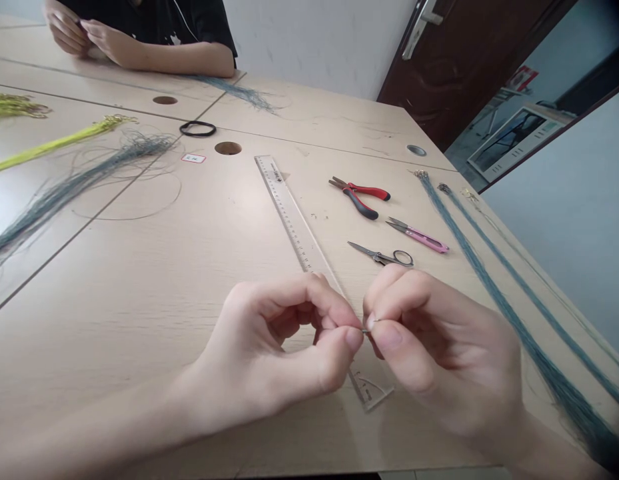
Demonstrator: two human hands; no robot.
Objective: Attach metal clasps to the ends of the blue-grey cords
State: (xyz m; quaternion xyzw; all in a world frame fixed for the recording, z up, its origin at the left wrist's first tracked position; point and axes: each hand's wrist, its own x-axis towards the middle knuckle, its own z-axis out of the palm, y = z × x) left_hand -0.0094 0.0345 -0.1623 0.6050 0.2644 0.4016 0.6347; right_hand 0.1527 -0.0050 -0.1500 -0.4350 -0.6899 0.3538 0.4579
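Observation:
My left hand (294, 340) and my right hand (439, 353) meet above a clear plastic ruler (302, 227), fingertips nearly touching. Thumb and forefinger of each are pinched together on a thin cord (366, 331), of which only a short dark greenish bit shows between them. The rest of the cord is hidden by the fingers. Just beyond my right hand lie small scissors (382, 257) with a ring handle, pink thread snips (419, 237) and red-and-black pliers (359, 195).
Bundles of blue-green cords (489, 287) run along the right side of the table. At left lie a loose blue-green bundle (79, 183) and a yellow bundle (49, 145). A black band (198, 129) is near a cable hole (228, 149). Another person's hands (92, 37) are across the table.

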